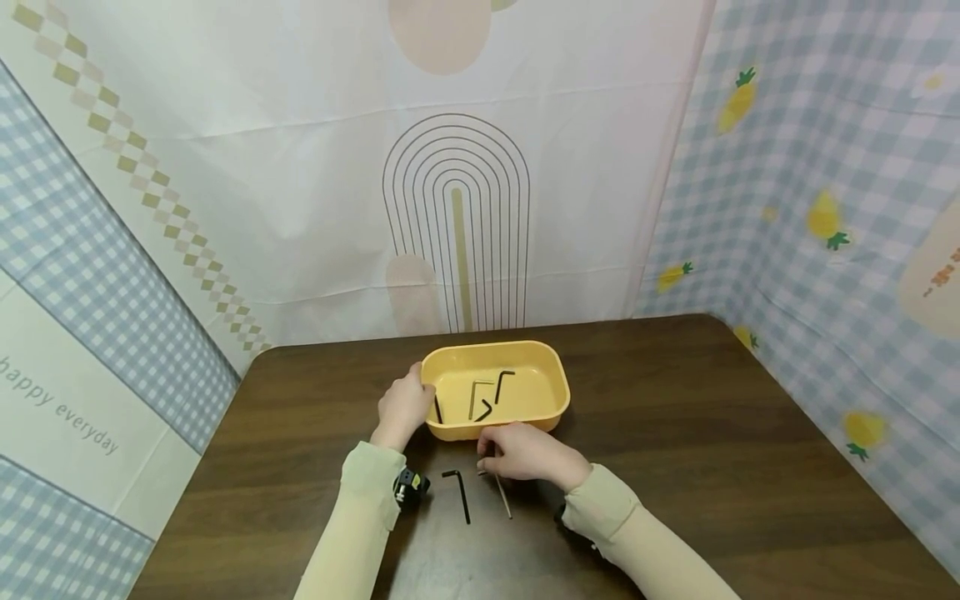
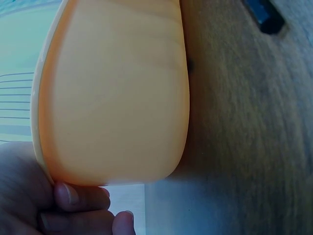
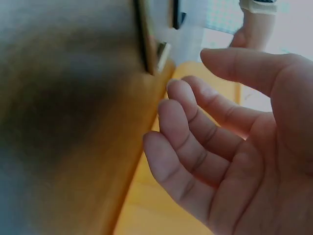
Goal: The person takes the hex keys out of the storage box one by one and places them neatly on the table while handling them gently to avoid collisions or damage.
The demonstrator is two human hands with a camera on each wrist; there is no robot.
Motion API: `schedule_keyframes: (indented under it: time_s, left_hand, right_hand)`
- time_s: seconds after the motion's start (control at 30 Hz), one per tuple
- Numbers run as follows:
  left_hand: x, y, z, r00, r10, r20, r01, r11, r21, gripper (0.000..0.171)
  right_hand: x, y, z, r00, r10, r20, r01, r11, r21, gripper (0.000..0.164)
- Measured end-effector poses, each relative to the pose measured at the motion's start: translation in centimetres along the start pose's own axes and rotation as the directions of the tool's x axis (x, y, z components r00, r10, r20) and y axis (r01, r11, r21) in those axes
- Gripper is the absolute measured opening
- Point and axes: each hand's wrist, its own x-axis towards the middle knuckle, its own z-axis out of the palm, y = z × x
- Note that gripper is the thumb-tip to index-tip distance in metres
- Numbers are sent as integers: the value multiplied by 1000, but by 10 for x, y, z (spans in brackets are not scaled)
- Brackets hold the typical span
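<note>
My left hand (image 1: 403,408) grips the left end of a yellow plastic tray (image 1: 531,423), with the thumb at the rim; curled fingers show against the outer wall in the left wrist view. Just in front of the tray, my right hand (image 1: 527,452) hovers over a silver hex key (image 1: 504,498) on the table. Its fingers are loosely bent, and the right wrist view shows a gap between thumb and fingertips with nothing held. To the left of that key lies a black hex key (image 1: 463,500). Inside the tray are several more hex keys, one silver (image 1: 472,402) and others black (image 1: 498,388).
The dark wooden table (image 1: 675,433) extends to both sides of the tray. Behind it hangs a patterned white cloth (image 1: 322,208), with a checked cloth (image 1: 787,250) on the right. Each wrist wears a small black device (image 1: 409,485).
</note>
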Motion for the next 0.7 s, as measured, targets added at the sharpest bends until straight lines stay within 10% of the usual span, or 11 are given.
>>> schedule_keyframes:
  time_s: [0.7]
  left_hand:
    - [1, -1, 1, 1000, 3, 4, -3, 1000, 1, 55]
  right_hand:
    - [2, -13, -31, 994, -94, -60, 92, 995, -30, 7]
